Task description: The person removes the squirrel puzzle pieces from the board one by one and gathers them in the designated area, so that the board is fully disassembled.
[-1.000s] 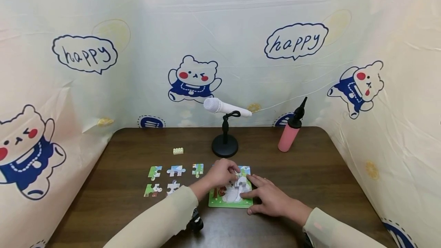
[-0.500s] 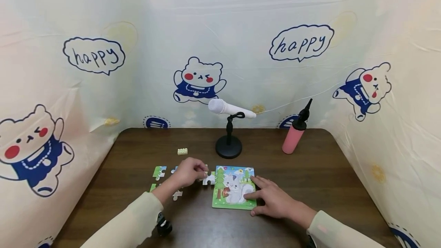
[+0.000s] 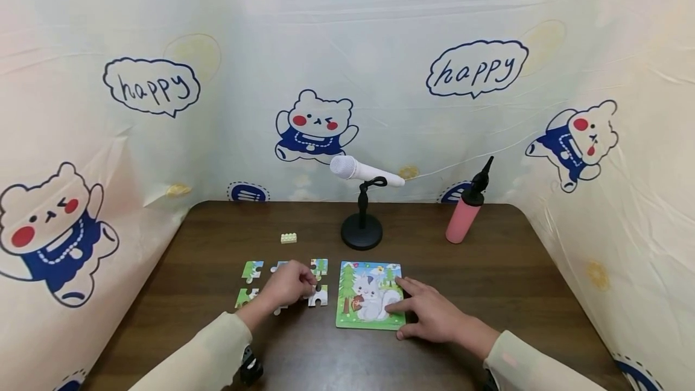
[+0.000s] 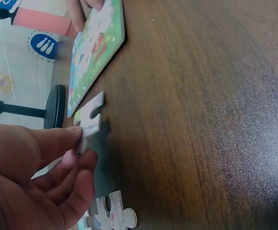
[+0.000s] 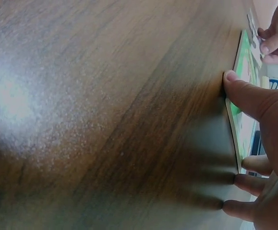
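Head view: left hand [image 3: 286, 285] now out to the left of the puzzle board [image 3: 370, 294], fingertips pinching a white puzzle piece [image 3: 318, 296] low over the table [image 3: 488, 276], just beside the board's left edge and among the loose pieces [image 3: 253, 270] laid out in rows. One second back, same hand on the board's top corner; half a second back, carrying the piece off between board and rows. So a piece lifted out of the picture and brought to the pile, seemingly about to be set down. Right hand [image 3: 429, 312] unchanged, fingers straight, flat on the board's right side, pinning it. Microphone on its stand [image 3: 361, 198], pink pump [image 3: 461, 216] and small cream brick [image 3: 288, 238] behind, untouched. Left wrist view: thumb and forefinger clamped on the piece's [image 4: 90, 117] edge, far end near or on the wood, board [image 4: 95, 48] close beyond, another piece [image 4: 115, 218] nearer. Right wrist view: thumb [image 5: 246, 98] against the board's near edge [image 5: 235, 124], other fingers spread on top, gripping nothing.
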### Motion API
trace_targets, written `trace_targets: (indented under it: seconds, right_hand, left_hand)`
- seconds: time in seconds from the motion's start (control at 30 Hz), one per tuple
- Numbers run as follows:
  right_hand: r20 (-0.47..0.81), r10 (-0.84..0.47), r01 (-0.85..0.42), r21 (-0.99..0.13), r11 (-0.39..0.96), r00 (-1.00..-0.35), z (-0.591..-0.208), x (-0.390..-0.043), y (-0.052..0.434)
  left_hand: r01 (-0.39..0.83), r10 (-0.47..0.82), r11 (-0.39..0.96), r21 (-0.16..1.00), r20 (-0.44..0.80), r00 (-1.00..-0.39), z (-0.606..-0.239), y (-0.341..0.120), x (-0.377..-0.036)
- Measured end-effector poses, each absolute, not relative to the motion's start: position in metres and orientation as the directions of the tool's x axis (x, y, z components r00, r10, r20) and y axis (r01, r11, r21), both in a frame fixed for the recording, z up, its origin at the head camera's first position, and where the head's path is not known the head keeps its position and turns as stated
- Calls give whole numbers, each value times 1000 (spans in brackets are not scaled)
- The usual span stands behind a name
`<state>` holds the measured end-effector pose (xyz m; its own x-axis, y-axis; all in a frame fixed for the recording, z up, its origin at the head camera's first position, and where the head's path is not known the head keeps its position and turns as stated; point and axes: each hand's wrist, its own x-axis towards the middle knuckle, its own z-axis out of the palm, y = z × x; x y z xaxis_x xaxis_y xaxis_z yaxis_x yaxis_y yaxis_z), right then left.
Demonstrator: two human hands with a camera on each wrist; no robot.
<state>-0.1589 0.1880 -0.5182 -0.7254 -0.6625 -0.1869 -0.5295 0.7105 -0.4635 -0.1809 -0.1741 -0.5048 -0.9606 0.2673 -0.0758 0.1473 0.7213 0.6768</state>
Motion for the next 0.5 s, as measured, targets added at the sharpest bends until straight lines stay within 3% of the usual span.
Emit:
trace_targets:
  seconds: [0.5]
  right_hand:
    - [-151, -671, -560, -435, 705, -726, -520, -159, 187]
  left_hand:
    - [169, 238, 801, 574, -47, -970, -511, -168, -181]
